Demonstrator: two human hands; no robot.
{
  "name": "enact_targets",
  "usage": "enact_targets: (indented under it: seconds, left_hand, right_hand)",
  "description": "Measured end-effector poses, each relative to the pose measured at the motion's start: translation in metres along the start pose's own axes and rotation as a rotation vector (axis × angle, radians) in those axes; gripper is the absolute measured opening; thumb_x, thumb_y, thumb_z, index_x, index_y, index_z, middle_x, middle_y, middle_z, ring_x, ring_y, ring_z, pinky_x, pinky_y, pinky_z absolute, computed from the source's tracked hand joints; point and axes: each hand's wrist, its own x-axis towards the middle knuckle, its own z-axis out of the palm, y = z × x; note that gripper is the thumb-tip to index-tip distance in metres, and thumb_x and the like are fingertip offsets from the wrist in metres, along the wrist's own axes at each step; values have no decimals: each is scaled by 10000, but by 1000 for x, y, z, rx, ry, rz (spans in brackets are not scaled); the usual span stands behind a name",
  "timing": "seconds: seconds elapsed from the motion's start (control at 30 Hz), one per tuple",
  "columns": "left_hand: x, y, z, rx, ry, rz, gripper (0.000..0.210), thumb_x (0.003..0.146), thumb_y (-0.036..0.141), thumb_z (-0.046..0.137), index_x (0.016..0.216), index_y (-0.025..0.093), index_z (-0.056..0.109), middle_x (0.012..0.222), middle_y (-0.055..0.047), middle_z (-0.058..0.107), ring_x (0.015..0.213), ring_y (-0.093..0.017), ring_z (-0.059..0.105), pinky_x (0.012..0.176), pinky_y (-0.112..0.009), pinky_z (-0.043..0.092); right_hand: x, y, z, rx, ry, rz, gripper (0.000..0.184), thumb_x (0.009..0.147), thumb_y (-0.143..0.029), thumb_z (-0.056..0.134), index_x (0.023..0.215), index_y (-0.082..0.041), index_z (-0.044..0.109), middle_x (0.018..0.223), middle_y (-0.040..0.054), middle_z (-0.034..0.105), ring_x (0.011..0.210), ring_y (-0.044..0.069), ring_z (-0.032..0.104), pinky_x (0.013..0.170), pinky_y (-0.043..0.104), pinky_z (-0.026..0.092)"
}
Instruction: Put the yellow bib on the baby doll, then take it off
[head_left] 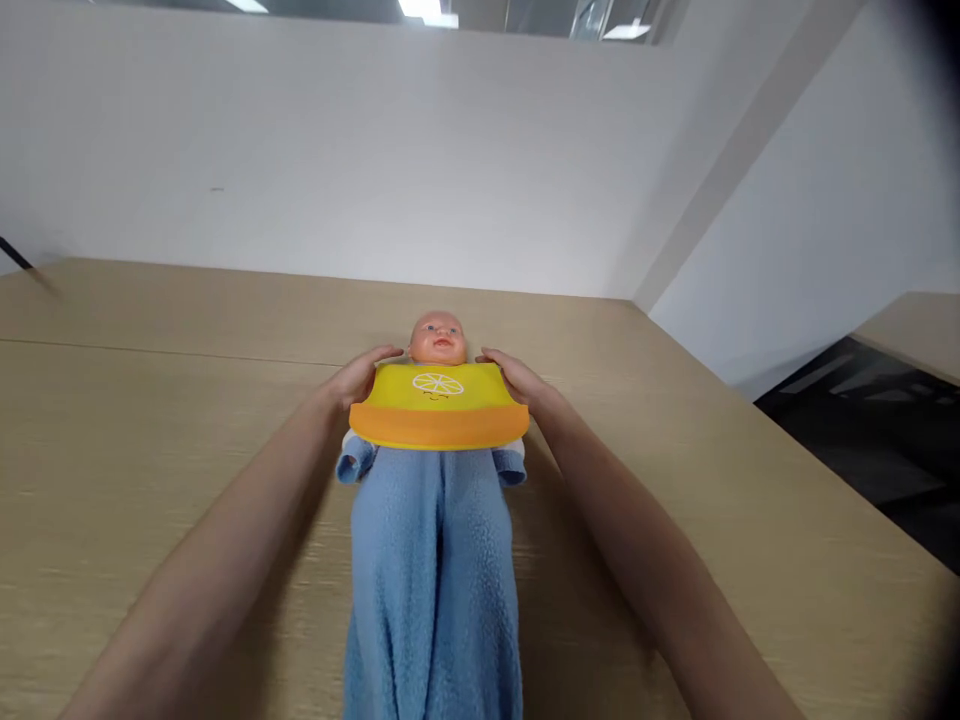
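Note:
A baby doll (438, 338) lies face up on a wooden table, its head pointing away from me. It wears a fuzzy blue outfit (405, 540) with short white-and-blue sleeves. Across its chest spreads a yellow bib (397, 385) with a white citrus-slice print and an orange catch pocket (439, 425). My left hand (358, 378) rests against the bib's left edge, fingers stretched toward the doll's neck. On the other side, my right hand (514, 375) mirrors it, fingers extended beside the neck. Both thumbs and the bib's neck fastening are hidden.
The table (187, 420) reaches back to a white wall (375, 150), with a seam running across its left part. At the right, beyond the table edge, stands a dark open-framed unit (862, 430) with a light top. A thin black rod (15, 253) shows at far left.

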Motion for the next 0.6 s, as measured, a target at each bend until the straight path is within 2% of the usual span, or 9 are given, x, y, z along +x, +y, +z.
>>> enact_targets:
  seconds: [0.07,0.17,0.3,0.47,0.6]
  left_hand:
    - [7,2,1,-10,-46,-41,385,768,413,614,1059,162,631,882,-74,717,723,-220,671,678,-334,540]
    - [16,4,3,4,-52,-39,371,803,425,562,1056,157,612,851,-70,706,703,-222,659,683,-351,533]
    - [24,6,5,-16,-69,-35,319,827,420,526,981,151,600,815,-66,687,682,-218,648,675,-349,532]
    - [23,5,8,-58,-101,-30,392,846,461,501,1040,129,578,850,-85,680,721,-230,657,701,-369,534]
    - [17,0,11,-98,-120,22,406,870,455,474,1079,121,571,887,-90,689,768,-235,666,761,-384,528]
  right_hand:
    - [6,0,-3,-19,-36,9,203,878,-350,510,767,-191,568,641,-10,632,587,130,567,615,238,450]
    - [16,0,-3,-66,-68,8,232,874,-374,504,808,-177,607,702,10,669,638,146,589,663,258,466]
    - [25,0,5,-180,-110,-102,258,836,-379,563,968,-180,661,856,12,711,777,168,625,741,268,482]
    - [25,1,13,-206,-175,-161,321,838,-412,549,1054,-205,666,972,4,713,894,174,632,823,272,483]
    - [23,4,15,-159,-158,-202,348,841,-421,548,1088,-207,665,1039,4,704,936,171,634,877,284,471]
